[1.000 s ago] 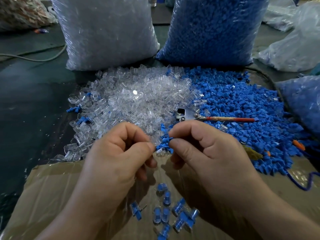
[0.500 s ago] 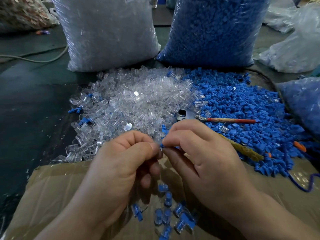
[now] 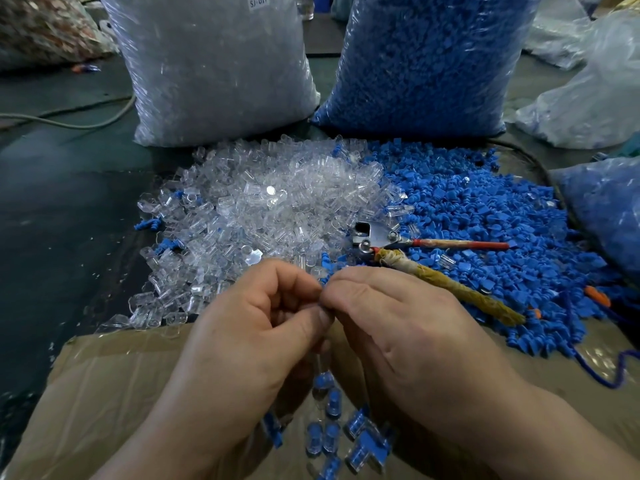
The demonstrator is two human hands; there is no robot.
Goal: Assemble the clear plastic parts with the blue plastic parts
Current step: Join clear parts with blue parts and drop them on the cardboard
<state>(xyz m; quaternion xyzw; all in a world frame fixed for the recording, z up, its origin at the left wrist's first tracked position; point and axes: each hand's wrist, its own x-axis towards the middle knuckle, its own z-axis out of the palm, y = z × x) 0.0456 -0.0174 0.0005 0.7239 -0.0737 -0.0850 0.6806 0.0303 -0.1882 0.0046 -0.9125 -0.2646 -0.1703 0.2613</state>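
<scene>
A heap of clear plastic parts lies in the middle, with a heap of blue plastic parts to its right. My left hand and my right hand meet fingertip to fingertip just in front of the heaps, fingers curled and pinching something small between them. The pinched piece is almost wholly hidden by my fingers. Several assembled clear-and-blue pieces lie on the brown cardboard under my hands.
A bag of clear parts and a bag of blue parts stand behind the heaps. Pliers with a red handle and a cloth-wrapped handle lie on the blue heap. Another blue bag sits at right, and a blue cord beside it.
My hands have come together until the fingertips touch, and the blue part seen earlier between them is now covered. The pliers' wrapped handle has come into view.
</scene>
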